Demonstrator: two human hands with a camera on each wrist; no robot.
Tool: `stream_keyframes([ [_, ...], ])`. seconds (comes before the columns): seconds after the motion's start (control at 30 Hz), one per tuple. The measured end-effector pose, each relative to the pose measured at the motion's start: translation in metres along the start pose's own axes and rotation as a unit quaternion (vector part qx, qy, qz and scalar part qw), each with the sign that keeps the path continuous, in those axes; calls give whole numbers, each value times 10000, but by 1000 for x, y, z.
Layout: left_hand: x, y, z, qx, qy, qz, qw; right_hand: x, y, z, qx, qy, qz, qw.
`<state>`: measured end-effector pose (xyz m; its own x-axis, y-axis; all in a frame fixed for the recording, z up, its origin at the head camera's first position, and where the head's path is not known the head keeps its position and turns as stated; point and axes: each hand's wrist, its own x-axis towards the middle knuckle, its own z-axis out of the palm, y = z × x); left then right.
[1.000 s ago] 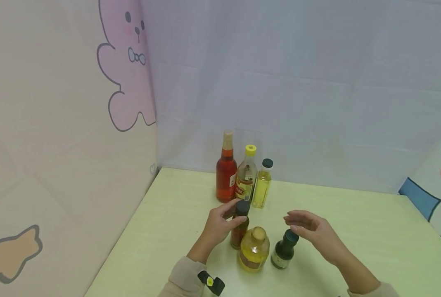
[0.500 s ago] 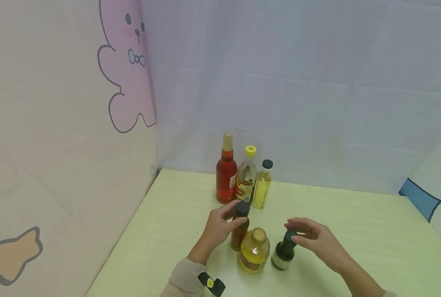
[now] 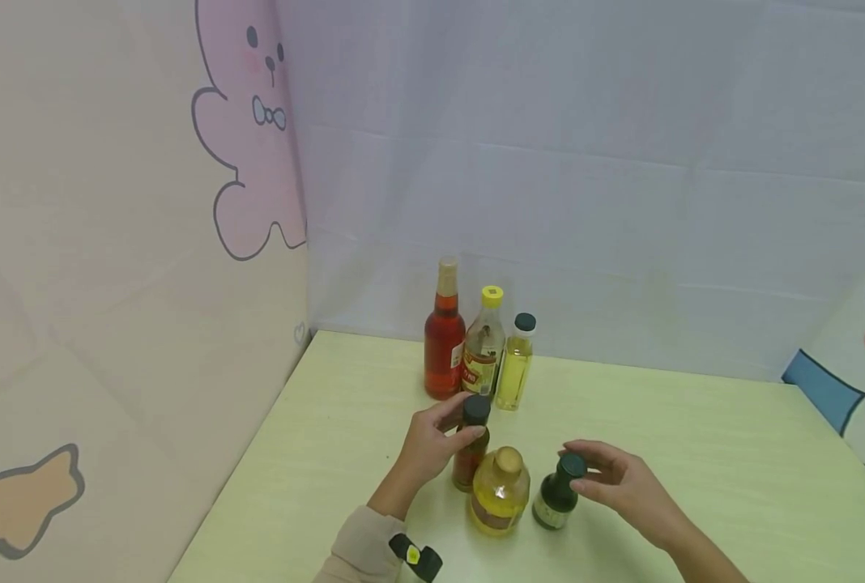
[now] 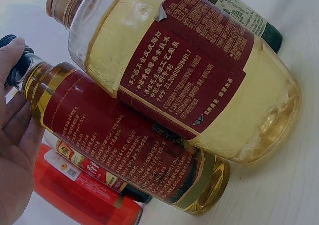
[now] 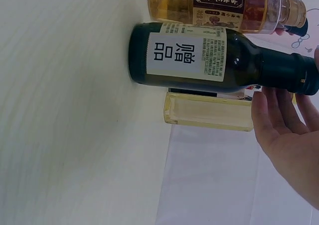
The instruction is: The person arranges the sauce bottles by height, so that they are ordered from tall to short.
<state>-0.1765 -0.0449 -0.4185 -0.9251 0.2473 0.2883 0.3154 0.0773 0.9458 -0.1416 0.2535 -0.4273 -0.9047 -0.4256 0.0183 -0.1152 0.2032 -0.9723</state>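
My left hand (image 3: 427, 444) grips the neck and black cap of a small oil bottle (image 4: 119, 135) with a dark red label, upright on the table. Beside that bottle stands a rounder oil bottle (image 3: 500, 498) with a tan cap and yellow oil; neither hand is on it. My right hand (image 3: 625, 490) has its thumb and fingers around the neck and cap of a dark green bottle (image 5: 199, 56), whose pale label faces the right wrist camera. Its base rests on the table.
Behind, a red bottle (image 3: 444, 348), a yellow-capped bottle (image 3: 480, 360) and a slim bottle of yellow oil (image 3: 514, 372) stand in a row on the pale table (image 3: 666, 421). Cloth walls border the left and back.
My right hand has come down from above the dark green bottle and closed its fingers around the neck. The left hand and all the bottles have stayed in place.
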Motion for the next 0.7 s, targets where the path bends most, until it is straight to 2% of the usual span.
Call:
stream_keyframes([
  [0.7,0,2,-1,112,-38,41,9999,-2,8,8,25,466,155,9988],
])
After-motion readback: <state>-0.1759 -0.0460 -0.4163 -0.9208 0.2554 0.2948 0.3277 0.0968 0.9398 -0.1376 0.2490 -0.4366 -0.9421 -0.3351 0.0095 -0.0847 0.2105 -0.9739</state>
